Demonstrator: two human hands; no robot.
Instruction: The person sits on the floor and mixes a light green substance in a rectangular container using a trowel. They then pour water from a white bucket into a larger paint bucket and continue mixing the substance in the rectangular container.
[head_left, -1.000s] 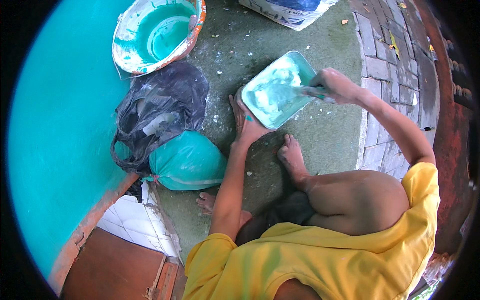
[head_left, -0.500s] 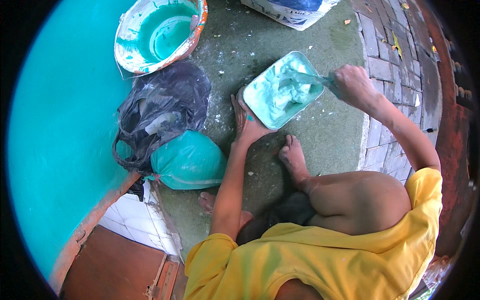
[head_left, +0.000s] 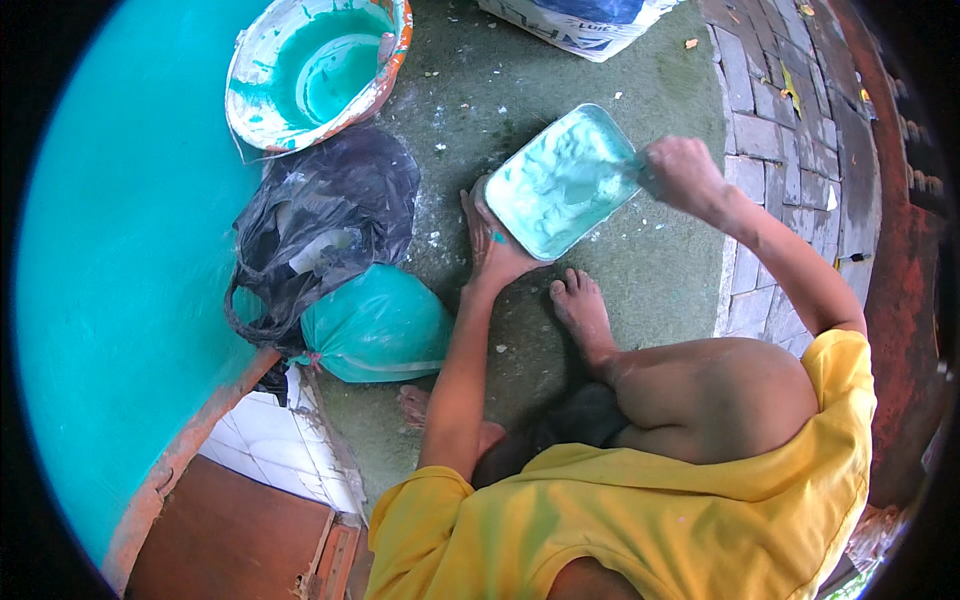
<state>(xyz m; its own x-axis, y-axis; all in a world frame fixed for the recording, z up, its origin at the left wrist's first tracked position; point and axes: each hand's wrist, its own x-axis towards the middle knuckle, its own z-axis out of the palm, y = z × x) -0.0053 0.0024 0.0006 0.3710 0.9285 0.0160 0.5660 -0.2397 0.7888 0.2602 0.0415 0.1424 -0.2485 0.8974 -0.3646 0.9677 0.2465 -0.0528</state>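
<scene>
Tub (head_left: 585, 222) w/ mint paste (head_left: 560, 180): your L hand (head_left: 490, 240) clasps its side, prob. steadying it; R hand (head_left: 688, 176) grips a blurred tool (head_left: 624, 170), prob. for leverage.

An outdoor strip beside a building, whether a home is unclear: a teal painted wall (head_left: 120, 260) runs along the left, white tiles (head_left: 270, 435) show near left, and a concrete slab (head_left: 660, 290) meets grey paving blocks (head_left: 757, 138) dotted with fallen leaves (head_left: 791, 92) on the right.
</scene>
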